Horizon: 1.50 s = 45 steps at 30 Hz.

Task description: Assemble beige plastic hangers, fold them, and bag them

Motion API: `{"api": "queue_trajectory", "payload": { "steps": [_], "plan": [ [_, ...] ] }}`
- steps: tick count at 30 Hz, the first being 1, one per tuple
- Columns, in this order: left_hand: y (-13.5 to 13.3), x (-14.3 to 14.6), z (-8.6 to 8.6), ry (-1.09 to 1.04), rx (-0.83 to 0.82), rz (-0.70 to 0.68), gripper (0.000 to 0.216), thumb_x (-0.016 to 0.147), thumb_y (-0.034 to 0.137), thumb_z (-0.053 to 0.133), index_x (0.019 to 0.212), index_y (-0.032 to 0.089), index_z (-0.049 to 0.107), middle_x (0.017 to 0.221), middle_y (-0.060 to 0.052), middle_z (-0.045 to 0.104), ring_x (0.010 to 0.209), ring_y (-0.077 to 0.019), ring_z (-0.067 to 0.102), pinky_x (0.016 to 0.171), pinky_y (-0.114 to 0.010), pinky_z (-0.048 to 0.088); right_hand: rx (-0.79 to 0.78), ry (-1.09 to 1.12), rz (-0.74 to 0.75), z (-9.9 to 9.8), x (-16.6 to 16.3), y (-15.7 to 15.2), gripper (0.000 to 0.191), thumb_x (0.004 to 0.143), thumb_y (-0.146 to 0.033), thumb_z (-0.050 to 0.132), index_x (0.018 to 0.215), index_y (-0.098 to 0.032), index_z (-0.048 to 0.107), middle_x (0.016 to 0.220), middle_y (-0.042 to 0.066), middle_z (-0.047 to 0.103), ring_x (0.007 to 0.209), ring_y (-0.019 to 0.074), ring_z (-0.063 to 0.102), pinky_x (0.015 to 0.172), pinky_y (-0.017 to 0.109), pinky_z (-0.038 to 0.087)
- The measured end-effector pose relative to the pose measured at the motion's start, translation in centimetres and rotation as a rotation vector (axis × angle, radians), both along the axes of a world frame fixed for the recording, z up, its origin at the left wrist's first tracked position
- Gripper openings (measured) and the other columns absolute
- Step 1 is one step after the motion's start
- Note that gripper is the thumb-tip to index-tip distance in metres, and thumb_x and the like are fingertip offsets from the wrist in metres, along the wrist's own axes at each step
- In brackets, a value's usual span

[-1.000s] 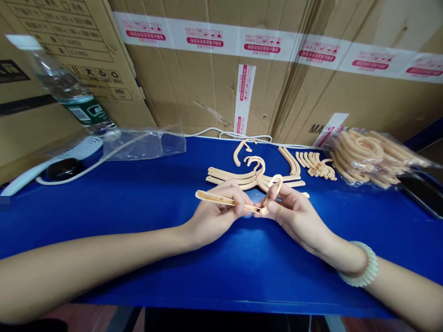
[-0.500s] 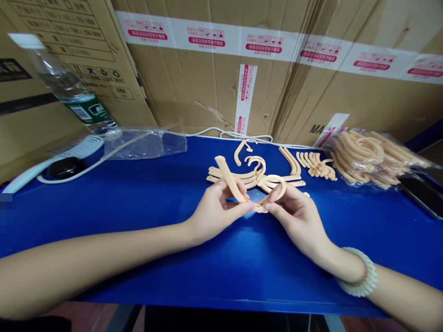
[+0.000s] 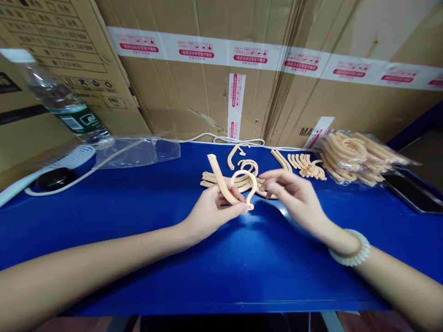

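Observation:
Between the thumb and fingers of my left hand point(image 3: 214, 207) is a partly assembled beige plastic hanger point(image 3: 221, 179), made of one curved arm and a round hook. It is held above the blue table point(image 3: 207, 272). My right hand point(image 3: 294, 193) is off it, a little to the right, with fingers apart and holding nothing. Beneath and behind the hands lie several hangers point(image 3: 209, 179), partly hidden by them. Farther back are another hook-and-arm piece point(image 3: 234, 157), loose hanger arms point(image 3: 281, 160) and a row of loose hooks point(image 3: 306, 165).
At right, a clear bag of hanger parts point(image 3: 356, 154) lies beside a dark phone point(image 3: 413, 191). A water bottle point(image 3: 65, 101), plastic bag point(image 3: 138, 152), black oval object point(image 3: 53, 179) and white cable point(image 3: 114, 154) are at left. Cardboard boxes point(image 3: 194, 92) wall off the back.
My right hand has let go of the hanger's hook and moved away, its fingers opening. My left hand keeps the piece. The whole view has shifted slightly.

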State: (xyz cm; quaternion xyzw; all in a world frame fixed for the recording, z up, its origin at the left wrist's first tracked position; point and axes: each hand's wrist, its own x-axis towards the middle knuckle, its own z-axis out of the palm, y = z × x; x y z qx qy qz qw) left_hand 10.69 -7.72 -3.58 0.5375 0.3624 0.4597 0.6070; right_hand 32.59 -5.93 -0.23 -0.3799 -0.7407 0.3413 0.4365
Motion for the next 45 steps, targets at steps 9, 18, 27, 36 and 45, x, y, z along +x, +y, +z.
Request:
{"api": "queue_trajectory", "payload": {
  "steps": [9,18,27,36,45],
  "plan": [
    [0.0,-0.1,-0.1,-0.058,-0.035,0.027,0.031,0.074,0.022,0.085,0.088,0.015,0.058,0.08,0.002,0.071,0.073,-0.0114,0.071,0.076,-0.024,0.057,0.494,-0.901,-0.082,0.2,8.6,7.4,0.027,0.095,-0.013,0.052,0.099,-0.015,0.078,0.098,0.015,0.069,0.095,0.0312,0.06,0.086,0.045,0.05],
    [-0.2,0.1,0.2,-0.085,-0.071,0.027,0.035,0.072,0.023,0.084,0.09,0.016,0.056,0.08,0.001,0.071,0.071,-0.0157,0.075,0.07,-0.026,0.061,0.455,-1.068,-0.068,0.0,8.5,7.8,0.029,0.093,-0.006,0.053,0.099,-0.016,0.08,0.101,0.012,0.07,0.095,0.028,0.06,0.086,0.039,0.047],
    [-0.2,0.4,0.3,-0.046,-0.012,0.052,0.031,0.074,0.019,0.08,0.091,0.016,0.055,0.082,0.002,0.067,0.07,-0.0126,0.072,0.065,-0.022,0.057,0.515,-1.163,-0.05,0.8,8.8,7.4,0.031,0.092,-0.006,0.051,0.097,-0.016,0.08,0.1,0.013,0.072,0.096,0.0287,0.062,0.086,0.038,0.048],
    [-0.1,0.1,0.2,-0.016,0.047,0.016,0.024,0.073,0.015,0.078,0.084,0.016,0.056,0.083,0.001,0.065,0.071,-0.0102,0.065,0.067,-0.022,0.052,0.488,-1.138,-0.04,0.9,9.8,7.3,0.028,0.082,-0.006,0.058,0.098,-0.016,0.079,0.104,0.011,0.073,0.095,0.0272,0.065,0.086,0.035,0.052],
    [0.0,-0.1,0.4,0.008,0.028,0.004,0.013,0.073,0.022,0.08,0.078,0.015,0.071,0.08,-0.002,0.067,0.069,-0.0124,0.061,0.065,-0.025,0.051,0.463,-1.037,-0.052,0.8,9.4,7.3,0.024,0.09,-0.012,0.054,0.088,-0.017,0.077,0.097,0.013,0.071,0.093,0.0292,0.066,0.083,0.04,0.054]
  ]
}}
